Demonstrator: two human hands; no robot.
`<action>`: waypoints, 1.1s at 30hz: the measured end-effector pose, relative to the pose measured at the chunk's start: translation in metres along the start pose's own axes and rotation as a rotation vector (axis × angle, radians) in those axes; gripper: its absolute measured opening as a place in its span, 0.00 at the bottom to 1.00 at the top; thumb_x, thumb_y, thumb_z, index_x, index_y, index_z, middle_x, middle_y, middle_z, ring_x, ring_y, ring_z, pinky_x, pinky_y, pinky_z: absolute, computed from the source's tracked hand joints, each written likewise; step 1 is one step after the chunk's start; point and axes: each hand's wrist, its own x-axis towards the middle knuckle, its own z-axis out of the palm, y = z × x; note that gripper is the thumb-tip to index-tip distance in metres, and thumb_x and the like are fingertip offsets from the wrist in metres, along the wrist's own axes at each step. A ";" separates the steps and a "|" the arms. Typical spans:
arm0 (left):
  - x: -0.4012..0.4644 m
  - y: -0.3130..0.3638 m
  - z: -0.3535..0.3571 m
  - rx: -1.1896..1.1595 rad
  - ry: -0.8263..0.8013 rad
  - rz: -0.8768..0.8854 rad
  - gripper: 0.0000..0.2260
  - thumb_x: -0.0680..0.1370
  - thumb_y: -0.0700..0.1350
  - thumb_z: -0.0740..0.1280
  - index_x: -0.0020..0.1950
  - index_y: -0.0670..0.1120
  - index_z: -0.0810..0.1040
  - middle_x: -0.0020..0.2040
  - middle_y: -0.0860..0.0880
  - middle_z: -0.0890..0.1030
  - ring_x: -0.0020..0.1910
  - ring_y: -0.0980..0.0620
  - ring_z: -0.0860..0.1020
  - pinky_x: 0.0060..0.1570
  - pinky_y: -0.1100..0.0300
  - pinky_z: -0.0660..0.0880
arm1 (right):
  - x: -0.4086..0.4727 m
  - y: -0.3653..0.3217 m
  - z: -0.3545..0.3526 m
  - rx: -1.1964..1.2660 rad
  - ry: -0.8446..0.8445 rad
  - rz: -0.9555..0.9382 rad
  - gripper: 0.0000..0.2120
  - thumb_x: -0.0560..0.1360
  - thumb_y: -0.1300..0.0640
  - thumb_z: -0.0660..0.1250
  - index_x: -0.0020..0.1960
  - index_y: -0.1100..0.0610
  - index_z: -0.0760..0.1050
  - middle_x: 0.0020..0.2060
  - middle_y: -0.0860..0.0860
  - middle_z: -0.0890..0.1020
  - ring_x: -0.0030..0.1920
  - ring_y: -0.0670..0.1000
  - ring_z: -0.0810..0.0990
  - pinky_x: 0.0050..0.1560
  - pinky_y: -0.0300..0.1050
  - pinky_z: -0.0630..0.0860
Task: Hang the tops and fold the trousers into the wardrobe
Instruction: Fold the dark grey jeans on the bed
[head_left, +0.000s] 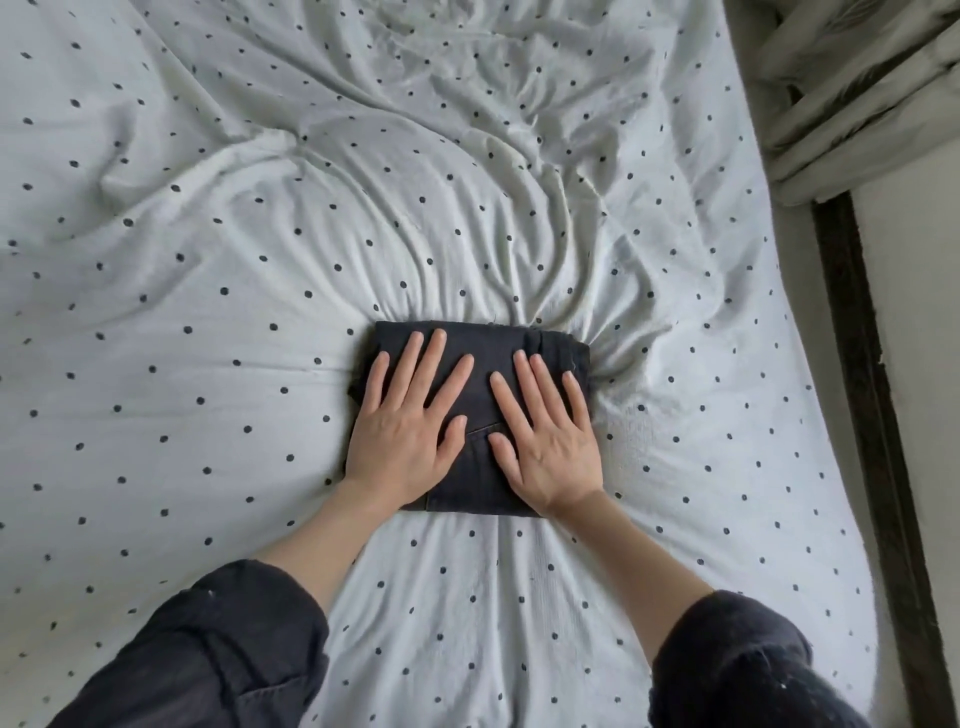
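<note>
You are pressing your flat, spread left hand (402, 431) and right hand (545, 441) on folded black trousers (480, 353), seamed pocket showing, on the dotted bedsheet (260, 234).

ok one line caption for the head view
Both hands, left and right, press folded dark trousers flat on dotted bedsheet.

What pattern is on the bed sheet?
The bed sheet is white with small dark dots, seen in the head view.

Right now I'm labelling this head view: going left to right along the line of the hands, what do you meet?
Dotted bedsheet → left hand → folded dark trousers, under both hands → right hand → dark floor strip.
</note>
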 end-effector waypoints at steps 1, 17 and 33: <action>0.000 0.001 -0.004 0.012 -0.007 -0.002 0.26 0.78 0.53 0.55 0.76 0.49 0.58 0.76 0.41 0.58 0.75 0.42 0.56 0.73 0.44 0.47 | -0.001 -0.001 -0.005 -0.003 -0.015 0.003 0.27 0.79 0.46 0.49 0.75 0.55 0.56 0.74 0.58 0.62 0.75 0.54 0.55 0.74 0.53 0.46; -0.051 -0.031 -0.083 -0.896 -0.088 -0.836 0.32 0.70 0.53 0.74 0.70 0.48 0.67 0.60 0.49 0.73 0.60 0.49 0.74 0.58 0.57 0.71 | -0.061 0.034 -0.085 1.200 -0.183 0.950 0.20 0.73 0.49 0.70 0.59 0.61 0.76 0.51 0.56 0.82 0.50 0.53 0.82 0.54 0.50 0.78; -0.017 -0.073 -0.080 -1.512 -0.763 -0.963 0.30 0.61 0.52 0.77 0.60 0.44 0.75 0.55 0.49 0.82 0.54 0.55 0.81 0.50 0.61 0.76 | -0.039 0.061 -0.078 1.389 -0.598 0.707 0.30 0.65 0.39 0.70 0.60 0.58 0.77 0.54 0.51 0.82 0.57 0.51 0.79 0.65 0.51 0.71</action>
